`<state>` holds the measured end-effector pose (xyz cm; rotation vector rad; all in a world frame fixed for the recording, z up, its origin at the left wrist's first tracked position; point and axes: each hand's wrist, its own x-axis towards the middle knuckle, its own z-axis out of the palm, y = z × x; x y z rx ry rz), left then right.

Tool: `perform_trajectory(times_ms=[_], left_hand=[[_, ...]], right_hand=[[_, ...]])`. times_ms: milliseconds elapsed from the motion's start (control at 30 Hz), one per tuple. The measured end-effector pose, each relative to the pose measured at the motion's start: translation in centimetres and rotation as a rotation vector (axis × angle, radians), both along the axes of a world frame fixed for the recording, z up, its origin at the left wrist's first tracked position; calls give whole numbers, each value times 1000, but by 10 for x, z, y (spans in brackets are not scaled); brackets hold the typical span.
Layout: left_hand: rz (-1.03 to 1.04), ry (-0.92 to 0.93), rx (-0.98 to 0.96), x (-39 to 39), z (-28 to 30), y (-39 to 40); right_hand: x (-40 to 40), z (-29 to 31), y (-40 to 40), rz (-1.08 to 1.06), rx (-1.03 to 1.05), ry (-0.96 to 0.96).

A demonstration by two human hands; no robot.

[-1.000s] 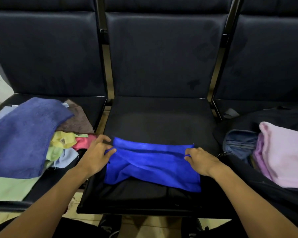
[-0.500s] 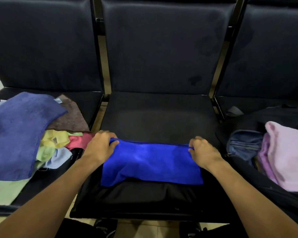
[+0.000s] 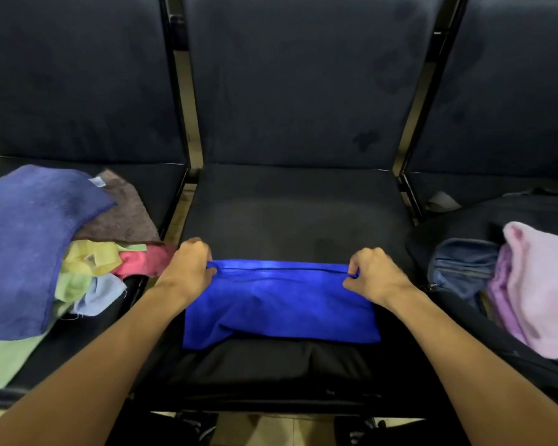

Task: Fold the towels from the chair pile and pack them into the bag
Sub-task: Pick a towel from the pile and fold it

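Observation:
A bright blue towel (image 3: 281, 304) lies folded across the front of the middle chair seat (image 3: 297, 214). My left hand (image 3: 189, 268) pinches its far left corner, fingers curled round the edge. At the far right corner my right hand (image 3: 372, 273) pinches the same folded edge. On the left seat sits the towel pile (image 3: 45, 252): a large navy towel on top, with brown, yellow, red, green and light blue ones under it. The black bag (image 3: 484, 320) stands open on the right seat, holding a folded pink towel (image 3: 541, 284) and a grey-blue one (image 3: 461, 265).
Three dark padded chairs stand in a row, with metal frame posts (image 3: 187, 101) between their backs. Tan floor (image 3: 271, 429) and dark shoes show below the front edge of the middle seat.
Both hands have curled tighter on the towel's far corners and the edge between them is pulled straight. The towel lies flatter and more even than a second ago.

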<state>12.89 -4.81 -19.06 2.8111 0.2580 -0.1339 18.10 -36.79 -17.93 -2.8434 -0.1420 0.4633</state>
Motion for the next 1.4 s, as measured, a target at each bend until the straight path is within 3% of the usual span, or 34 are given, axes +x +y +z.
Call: perform_trajectory(times_ms=[167, 400, 633, 1033, 1400], left_hand=[[99, -41, -97, -2, 15, 5], [99, -279, -355, -23, 47, 14], [53, -289, -468, -52, 70, 11], [1, -468, -679, -109, 110, 7], [142, -560, -857, -131, 142, -16]], right_hand=[[-6, 15, -5, -45, 142, -114], [-24, 43, -17, -78, 299, -308], [-56, 68, -31, -45, 390, -450], [-100, 106, -62, -96, 565, -420], [-124, 114, -74, -257, 846, -390]])
